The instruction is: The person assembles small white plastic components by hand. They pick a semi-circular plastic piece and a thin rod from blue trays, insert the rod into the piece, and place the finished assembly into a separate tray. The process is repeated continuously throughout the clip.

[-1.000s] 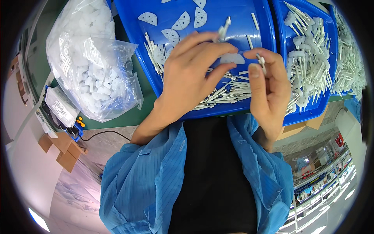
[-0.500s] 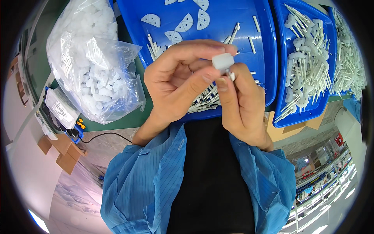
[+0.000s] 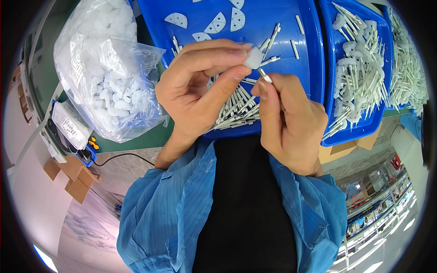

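Between the thumb and fingers of my left hand (image 3: 200, 82) is a small translucent white plastic piece (image 3: 254, 58). My right hand (image 3: 291, 113) pinches a thin white rod (image 3: 265, 76) with a metal tip. The tip points up at the lower edge of the plastic piece; whether they touch I cannot tell. Both hands are over a blue tray (image 3: 314, 68). Behind them in it lie several fan-shaped white pieces (image 3: 176, 19) with dark holes. A heap of white rods (image 3: 236, 109) shows below and between my hands.
At the left stands a clear plastic bag (image 3: 114, 86) full of white plastic pieces. A second blue tray (image 3: 355, 134) at the right holds rods fitted with white pieces, with more piled beyond it. A white box-shaped device (image 3: 70, 125) sits at the table's left edge near orange-yellow parts (image 3: 94, 143).
My hands have moved slightly apart, the left one leftward. The plastic piece has turned in my left fingers, and the rod's metal tip now shows below it.
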### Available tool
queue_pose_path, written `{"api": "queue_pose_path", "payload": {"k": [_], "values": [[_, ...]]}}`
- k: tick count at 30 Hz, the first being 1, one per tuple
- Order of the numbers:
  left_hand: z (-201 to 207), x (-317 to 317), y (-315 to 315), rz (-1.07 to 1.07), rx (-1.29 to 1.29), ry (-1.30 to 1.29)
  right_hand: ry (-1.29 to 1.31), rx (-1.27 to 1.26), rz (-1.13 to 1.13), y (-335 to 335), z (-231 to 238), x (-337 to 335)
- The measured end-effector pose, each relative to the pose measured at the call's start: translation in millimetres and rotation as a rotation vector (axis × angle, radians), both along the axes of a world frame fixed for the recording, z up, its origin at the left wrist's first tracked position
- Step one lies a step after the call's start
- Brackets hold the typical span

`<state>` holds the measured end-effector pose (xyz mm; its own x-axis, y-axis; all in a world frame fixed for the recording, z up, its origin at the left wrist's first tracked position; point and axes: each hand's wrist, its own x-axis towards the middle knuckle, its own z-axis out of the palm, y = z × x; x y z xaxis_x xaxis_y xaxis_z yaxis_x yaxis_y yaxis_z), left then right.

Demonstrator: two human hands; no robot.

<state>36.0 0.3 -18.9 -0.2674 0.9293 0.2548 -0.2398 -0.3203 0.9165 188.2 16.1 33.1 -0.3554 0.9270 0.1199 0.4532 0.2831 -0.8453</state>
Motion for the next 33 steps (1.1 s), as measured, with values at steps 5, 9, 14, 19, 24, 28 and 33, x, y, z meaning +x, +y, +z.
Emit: {"api": "queue_pose_path", "payload": {"k": [5, 9, 14, 19, 24, 28, 33], "values": [[2, -3, -3, 0.007, -0.029, 0.042, 0.045, 0.003, 0.051, 0, 3, 1], [0, -5, -5, -0.023, -0.009, 0.137, 0.065, -0.060, 0.046, 2, 8, 0], [7, -3, -3, -0.106, 0.008, -0.167, 0.256, -0.265, 0.191, 8, 9, 8], [6, -13, 2, -0.141, 0.129, 0.128, 0.535, -0.481, 0.309, 14, -2, 15], [13, -23, 8, -0.179, 0.201, 0.403, 0.114, 0.256, 0.155, 6, -3, -1], [15, -20, 4, -0.159, 0.210, 0.356, 0.054, 0.322, 0.119, -2, 0, -6], [12, 0, 4, -0.051, 0.205, 0.087, 0.161, 0.168, 0.181, -1, -12, 1]]}}
